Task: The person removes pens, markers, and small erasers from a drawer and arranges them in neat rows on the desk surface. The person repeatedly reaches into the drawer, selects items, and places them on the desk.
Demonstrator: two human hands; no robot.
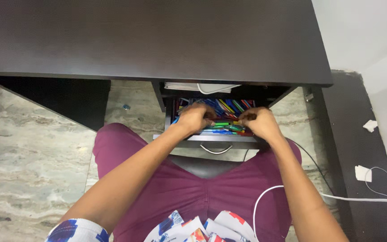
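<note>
Setting: marbled stone floor [27,148] beneath us, with a dark counter [157,40] spanning the top of the view.
Pens: we see a heap of coloured pens and markers [229,107] filling the open drawer [211,139] under the counter.
Left hand [195,117]: fingers curled down into the pens, knuckles up; we cannot tell what it grips.
Right hand [260,123]: likewise curled among the pens, just beside the left, grip hidden.
Around: white cable [265,201] across our maroon trousers [193,188].
</note>
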